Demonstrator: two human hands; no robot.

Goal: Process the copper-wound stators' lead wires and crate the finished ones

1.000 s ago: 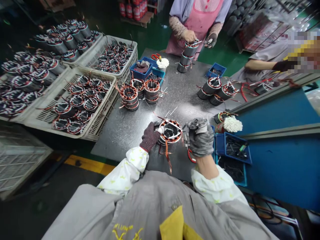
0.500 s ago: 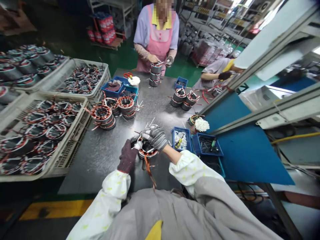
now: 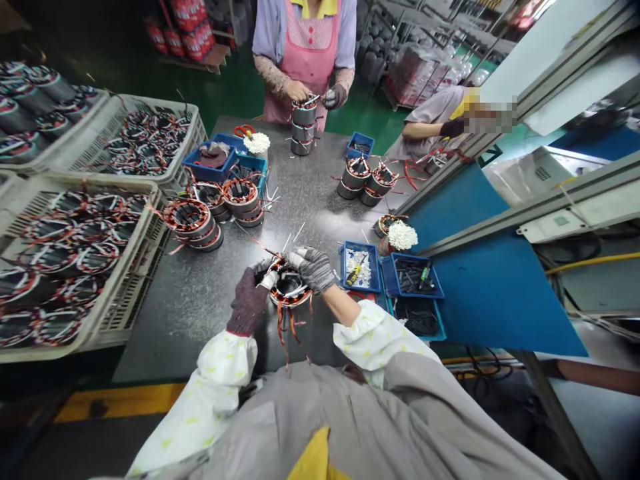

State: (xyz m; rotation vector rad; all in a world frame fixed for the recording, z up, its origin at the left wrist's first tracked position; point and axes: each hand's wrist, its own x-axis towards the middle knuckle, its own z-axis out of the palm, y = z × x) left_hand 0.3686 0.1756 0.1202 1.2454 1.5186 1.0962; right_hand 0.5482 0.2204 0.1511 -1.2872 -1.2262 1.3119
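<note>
The left hand (image 3: 249, 301) clamps the rim of a wound motor stator (image 3: 289, 288) resting on the grey surface (image 3: 200, 293), steadying it. The right hand (image 3: 314, 268) closes its fingers over the stator's far edge, at the white sleeving. Blue parts bins (image 3: 360, 267) sit just beside it.

You are wearing a dark maroon glove on your left hand (image 3: 249, 301) and a grey speckled glove on your right hand (image 3: 314, 268). Your sleeves (image 3: 370, 333) are showing white with small yellow marks. The stator (image 3: 289, 285) is gleaming copper-orange with white ties. Blue bins (image 3: 411, 275) are sitting on the grey speckled table (image 3: 200, 293). The person opposite is wearing a pink apron (image 3: 310, 50).
</note>
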